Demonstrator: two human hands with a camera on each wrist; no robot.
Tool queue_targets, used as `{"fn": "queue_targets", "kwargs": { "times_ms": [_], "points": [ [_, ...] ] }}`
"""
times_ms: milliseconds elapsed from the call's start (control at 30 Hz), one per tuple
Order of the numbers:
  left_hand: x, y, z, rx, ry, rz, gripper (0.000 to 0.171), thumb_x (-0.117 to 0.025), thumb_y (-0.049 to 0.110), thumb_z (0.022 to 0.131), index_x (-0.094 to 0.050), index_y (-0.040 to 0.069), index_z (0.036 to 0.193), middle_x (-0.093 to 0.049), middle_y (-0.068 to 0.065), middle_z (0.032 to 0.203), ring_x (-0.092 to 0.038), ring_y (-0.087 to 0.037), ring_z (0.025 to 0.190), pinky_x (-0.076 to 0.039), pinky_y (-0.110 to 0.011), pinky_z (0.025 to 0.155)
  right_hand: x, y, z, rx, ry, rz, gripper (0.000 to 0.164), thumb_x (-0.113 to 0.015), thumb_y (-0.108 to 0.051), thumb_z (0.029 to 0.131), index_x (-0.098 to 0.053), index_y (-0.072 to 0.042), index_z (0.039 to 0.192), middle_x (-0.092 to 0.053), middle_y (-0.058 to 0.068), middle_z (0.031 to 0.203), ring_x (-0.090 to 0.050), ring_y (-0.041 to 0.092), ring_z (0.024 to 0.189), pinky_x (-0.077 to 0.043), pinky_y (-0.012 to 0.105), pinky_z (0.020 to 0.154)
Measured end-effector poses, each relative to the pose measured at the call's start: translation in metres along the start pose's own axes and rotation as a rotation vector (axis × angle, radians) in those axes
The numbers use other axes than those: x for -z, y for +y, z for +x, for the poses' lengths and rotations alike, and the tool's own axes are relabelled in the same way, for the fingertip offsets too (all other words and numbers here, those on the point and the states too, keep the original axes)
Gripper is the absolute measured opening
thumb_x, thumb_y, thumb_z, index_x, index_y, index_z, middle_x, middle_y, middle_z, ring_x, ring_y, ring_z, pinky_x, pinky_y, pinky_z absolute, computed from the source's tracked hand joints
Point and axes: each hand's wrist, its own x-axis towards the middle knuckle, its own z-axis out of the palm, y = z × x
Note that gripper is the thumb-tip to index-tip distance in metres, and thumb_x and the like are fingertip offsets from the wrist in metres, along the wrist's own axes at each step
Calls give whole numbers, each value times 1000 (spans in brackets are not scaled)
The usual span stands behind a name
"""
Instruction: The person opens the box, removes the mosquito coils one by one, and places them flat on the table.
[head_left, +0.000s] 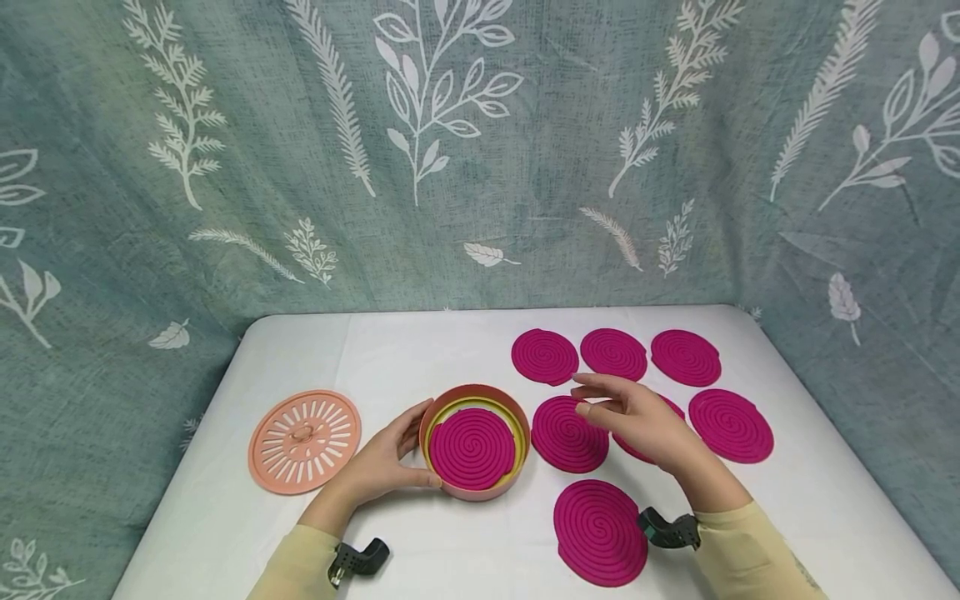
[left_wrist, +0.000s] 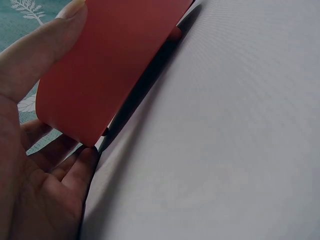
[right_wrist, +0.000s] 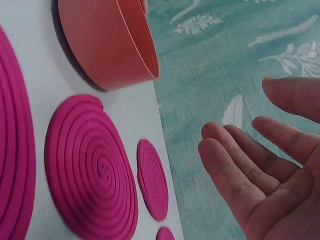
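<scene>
My left hand (head_left: 386, 457) grips the side of a round coral bowl (head_left: 476, 494), thumb at the near wall and fingers round the left side. The left wrist view shows the bowl's smooth wall (left_wrist: 107, 70) between thumb and fingers. Inside the bowl are a yellow inner ring (head_left: 521, 442) and a magenta spiral disc (head_left: 472, 448) lying flat. My right hand (head_left: 630, 417) hovers over the magenta discs right of the bowl, fingers relaxed and holding nothing. Under it lie one spiral disc (head_left: 566, 437) and another (head_left: 633, 450), which the hand partly hides.
A coral slotted lid (head_left: 285, 467) with a small knob lies left of the left hand. Several more magenta discs lie flat on the white table (head_left: 420, 558), among them a near disc (head_left: 600, 533) and a far-right disc (head_left: 731, 425). A patterned green curtain (head_left: 540, 250) hangs behind.
</scene>
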Motion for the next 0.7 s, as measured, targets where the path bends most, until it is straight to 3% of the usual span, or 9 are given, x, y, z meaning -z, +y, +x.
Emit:
{"fn": "queue_targets", "kwargs": {
  "times_ms": [200, 433, 700],
  "points": [
    [0, 0, -1, -2, 0, 3, 115, -96, 31, 62, -28, 31, 155, -35, 5, 154, -32, -13, 142, -31, -22, 114, -12, -12, 15, 65, -40, -3, 49, -68, -33, 95, -55, -18, 140, -63, 2, 127, -61, 21, 115, -57, 34, 92],
    [-1, -1, 0, -9, 0, 4, 116, -96, 31, 63, -28, 28, 156, -35, 3, 155, -32, -15, 142, -31, -23, 114, -31, -24, 32, 79, -84, -6, 47, -69, -32, 94, -58, -20, 138, -64, 2, 126, -61, 21, 115, -56, 37, 95],
    [-1, -1, 0, -2, -3, 4, 116, -96, 32, 62, -28, 30, 156, -35, 8, 154, -34, -11, 141, -33, -21, 112, -48, -29, 46, 101, -130, 8, 45, -67, -24, 95, -58, -15, 138, -63, 11, 127, -65, 22, 108, -58, 39, 90]
  ]
}}
